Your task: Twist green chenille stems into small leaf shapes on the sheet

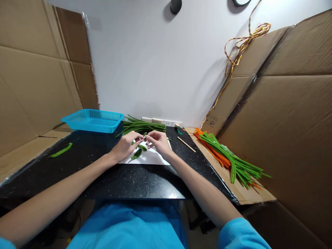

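My left hand [127, 146] and my right hand [160, 143] meet over a white sheet [154, 159] on the black table. Between their pinched fingertips is a short piece of dark green pipe cleaner [145, 134], mostly covered by the fingers. Below it, leaf-shaped pieces of bent green pipe cleaner [136, 154] lie on the sheet, partly behind my left fingers. Just past my hands rests a bundle of long dark green pipe cleaners [145, 127].
A blue basket [102, 129] stands at the back left, with a bent light green pipe cleaner [61, 150] nearer. To the right lie a thin wooden stick [186, 144], orange pipe cleaners [216, 155] and light green ones [233, 160]. Cardboard walls [285, 121] flank the table; a power strip [166, 122] sits behind.
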`<state>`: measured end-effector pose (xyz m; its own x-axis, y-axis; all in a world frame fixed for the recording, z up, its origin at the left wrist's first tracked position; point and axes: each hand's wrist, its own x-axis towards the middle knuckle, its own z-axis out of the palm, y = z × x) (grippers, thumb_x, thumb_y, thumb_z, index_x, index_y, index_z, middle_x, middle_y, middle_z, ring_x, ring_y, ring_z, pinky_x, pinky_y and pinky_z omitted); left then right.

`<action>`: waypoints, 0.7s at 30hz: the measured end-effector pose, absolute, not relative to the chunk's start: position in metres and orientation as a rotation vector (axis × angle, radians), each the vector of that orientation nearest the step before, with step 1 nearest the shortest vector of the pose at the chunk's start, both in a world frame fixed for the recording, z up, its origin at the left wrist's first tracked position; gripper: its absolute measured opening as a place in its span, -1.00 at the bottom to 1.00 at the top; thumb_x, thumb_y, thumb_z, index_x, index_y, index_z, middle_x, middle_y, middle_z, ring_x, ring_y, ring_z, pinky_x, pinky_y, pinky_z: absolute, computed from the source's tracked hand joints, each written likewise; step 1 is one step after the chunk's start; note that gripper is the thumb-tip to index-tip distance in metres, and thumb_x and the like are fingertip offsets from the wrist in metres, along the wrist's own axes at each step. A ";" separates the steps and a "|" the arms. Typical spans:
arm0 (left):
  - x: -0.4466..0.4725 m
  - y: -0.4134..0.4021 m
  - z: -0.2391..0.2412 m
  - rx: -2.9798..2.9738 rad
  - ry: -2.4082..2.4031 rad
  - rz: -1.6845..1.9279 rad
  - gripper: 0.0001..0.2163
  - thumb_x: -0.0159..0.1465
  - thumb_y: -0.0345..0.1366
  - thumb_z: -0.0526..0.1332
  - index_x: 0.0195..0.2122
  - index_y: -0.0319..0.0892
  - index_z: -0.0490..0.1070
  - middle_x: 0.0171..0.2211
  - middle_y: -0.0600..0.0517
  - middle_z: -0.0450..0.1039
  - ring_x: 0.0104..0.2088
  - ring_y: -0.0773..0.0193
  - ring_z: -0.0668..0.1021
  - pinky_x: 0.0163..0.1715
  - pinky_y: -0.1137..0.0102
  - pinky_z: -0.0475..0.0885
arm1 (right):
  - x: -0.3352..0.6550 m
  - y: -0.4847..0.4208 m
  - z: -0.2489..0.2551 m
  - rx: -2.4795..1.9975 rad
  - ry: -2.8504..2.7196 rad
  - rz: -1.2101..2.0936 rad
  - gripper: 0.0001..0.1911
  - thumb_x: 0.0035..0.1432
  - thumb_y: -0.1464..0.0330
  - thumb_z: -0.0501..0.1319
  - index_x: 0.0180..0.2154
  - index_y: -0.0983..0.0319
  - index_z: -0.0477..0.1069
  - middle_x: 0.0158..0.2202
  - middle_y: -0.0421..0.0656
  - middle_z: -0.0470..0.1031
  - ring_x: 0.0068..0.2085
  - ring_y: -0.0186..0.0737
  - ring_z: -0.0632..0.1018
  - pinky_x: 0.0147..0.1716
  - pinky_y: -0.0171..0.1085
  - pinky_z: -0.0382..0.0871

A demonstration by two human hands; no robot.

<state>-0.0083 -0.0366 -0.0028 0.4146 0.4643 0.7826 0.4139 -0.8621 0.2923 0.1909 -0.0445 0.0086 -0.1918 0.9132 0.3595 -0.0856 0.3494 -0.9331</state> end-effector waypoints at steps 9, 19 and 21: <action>-0.008 -0.044 0.004 2.687 0.790 1.381 -0.88 0.47 -0.35 0.19 -0.20 -0.19 0.50 -0.30 -0.03 0.55 -0.26 0.19 0.58 -0.23 0.32 0.46 | 0.192 -0.045 0.009 -0.789 -1.498 1.025 -0.56 -0.03 0.02 0.52 -0.41 0.25 0.54 -0.48 -0.19 0.54 -0.47 -0.27 0.55 -0.50 -0.29 0.54; -0.010 -0.047 0.005 2.842 0.762 1.251 -0.86 0.48 -0.38 0.13 -0.16 -0.18 0.49 -0.28 -0.05 0.56 -0.22 0.15 0.56 -0.20 0.29 0.45 | 0.193 -0.042 0.006 -0.789 -1.573 0.962 -0.57 -0.01 0.01 0.50 -0.41 0.24 0.54 -0.51 -0.19 0.53 -0.50 -0.27 0.54 -0.54 -0.30 0.51; -0.011 -0.046 0.004 2.883 0.773 1.226 -0.85 0.48 -0.38 0.12 -0.16 -0.18 0.49 -0.28 -0.05 0.55 -0.21 0.14 0.56 -0.21 0.30 0.45 | 0.194 -0.043 0.007 -0.787 -1.594 0.954 -0.57 0.00 0.01 0.50 -0.40 0.24 0.55 -0.50 -0.18 0.53 -0.49 -0.27 0.54 -0.54 -0.31 0.50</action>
<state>-0.0107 -0.0464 0.0040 0.5974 0.3949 0.6980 0.4597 -0.8818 0.1054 0.1942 -0.0428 0.0067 -0.2143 0.8676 0.4488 0.0151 0.4624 -0.8866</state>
